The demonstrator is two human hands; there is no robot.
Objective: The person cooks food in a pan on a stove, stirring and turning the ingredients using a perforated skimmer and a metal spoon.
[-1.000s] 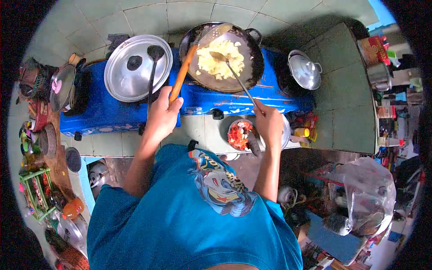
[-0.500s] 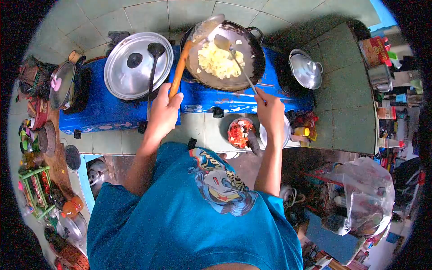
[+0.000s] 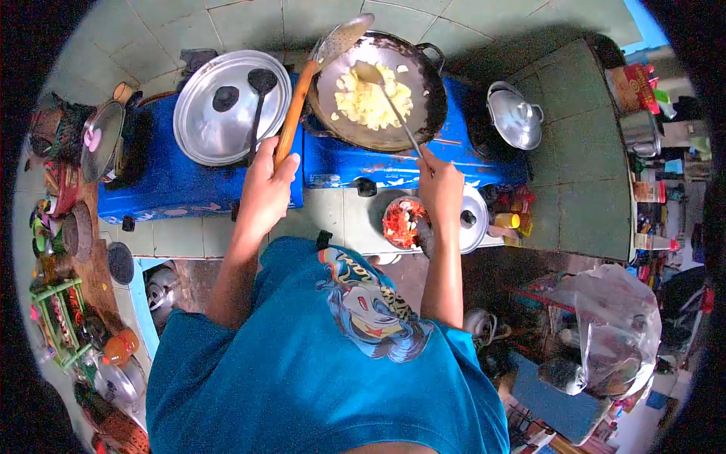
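My left hand (image 3: 268, 186) is closed around the wooden handle of a slotted spatula (image 3: 296, 113), whose metal head is raised over the wok's upper left rim. A metal ladle (image 3: 399, 117) is gripped by its handle in my right hand (image 3: 441, 185); its bowl rests among pale yellow pieces (image 3: 373, 104) in the dark wok (image 3: 431, 98). The wok sits on a blue stove (image 3: 333, 163). Below it, near my right wrist, stands a bowl of red chopped pieces (image 3: 397, 224) with a dark pestle-like tool partly behind my forearm.
On the stove's left are a large metal lid (image 3: 204, 125) and a black ladle (image 3: 261, 94) lying across it. A small lidded pot (image 3: 516, 117) stands at the right. Beside my right wrist is a white plate or lid (image 3: 473, 227). A tiled wall borders the stove.
The spatula has lifted away from the wok's middle toward the upper left. The ladle has moved through the yellow pieces, and my right hand has shifted slightly left.
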